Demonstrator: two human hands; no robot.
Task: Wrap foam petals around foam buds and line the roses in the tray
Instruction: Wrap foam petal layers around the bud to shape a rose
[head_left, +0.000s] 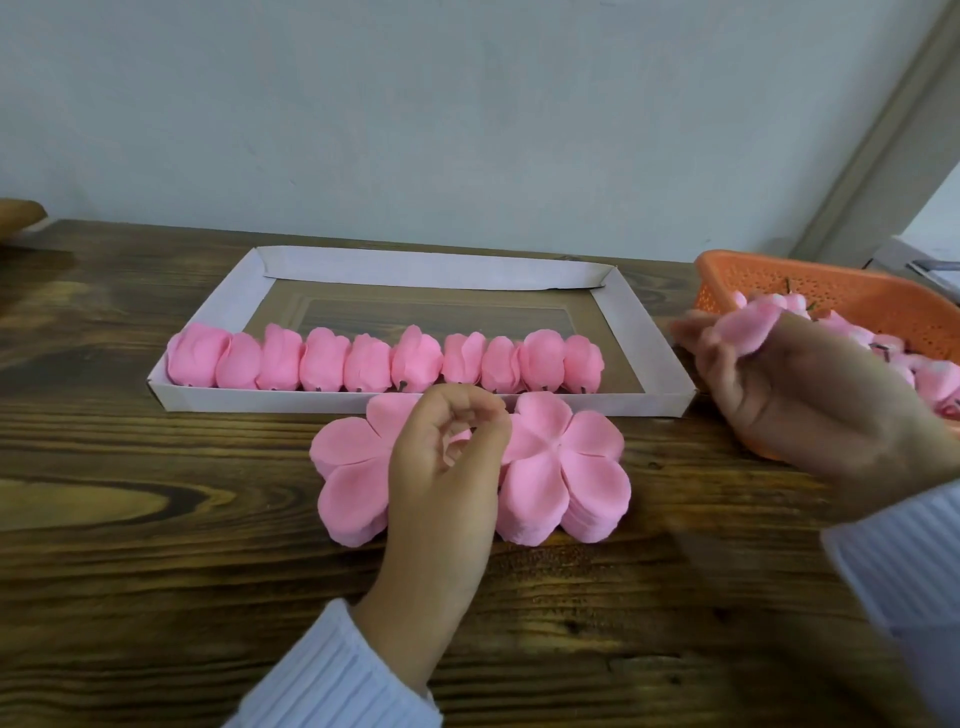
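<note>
Left hand (447, 467) curls over petal stack (353, 467), grip unclear; right hand (789, 384) pinches a blurred bud (748, 325).

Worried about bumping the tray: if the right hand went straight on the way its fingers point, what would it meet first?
Probably the tray's right wall, just left of the right hand. Height is unclear; if it passes above the wall, the rightmost rose comes first.

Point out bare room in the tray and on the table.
Free: in the tray, the strip between the rose row and far wall; the table left of the petal stacks. Crowded: its near edge, and the right, where the right hand holds a bud by the orange basket.
</note>
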